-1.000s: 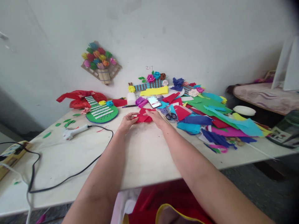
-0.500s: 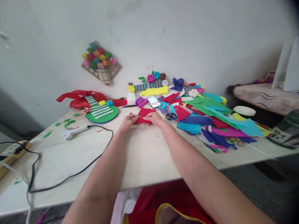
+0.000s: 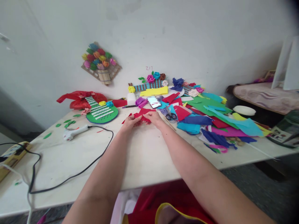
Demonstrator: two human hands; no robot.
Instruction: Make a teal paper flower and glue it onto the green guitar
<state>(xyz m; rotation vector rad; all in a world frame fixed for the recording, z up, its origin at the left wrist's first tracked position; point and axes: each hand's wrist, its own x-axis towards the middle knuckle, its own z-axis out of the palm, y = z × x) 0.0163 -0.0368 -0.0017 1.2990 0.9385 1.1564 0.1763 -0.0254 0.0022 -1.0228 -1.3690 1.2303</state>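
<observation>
Both my hands meet over a piece of red paper [image 3: 143, 115] on the white table [image 3: 144, 155]. My left hand [image 3: 129, 122] pinches its left part with curled fingers. My right hand [image 3: 154, 118] grips its right part, fingers closed on the paper. The paper is folded and crumpled between them, just above the tabletop. Scissors [image 3: 170, 114] lie right of my right hand.
A heap of coloured paper sheets [image 3: 210, 121] covers the table's right side. A white glue gun [image 3: 72, 132] with a black cord [image 3: 70, 177] lies at the left. A green card craft [image 3: 101, 112], a red plastic bag [image 3: 78, 98] and a phone [image 3: 154, 101] sit behind.
My hands have drawn closer together and shifted slightly left, folding the red paper smaller between them. Nothing else on the table has moved.
</observation>
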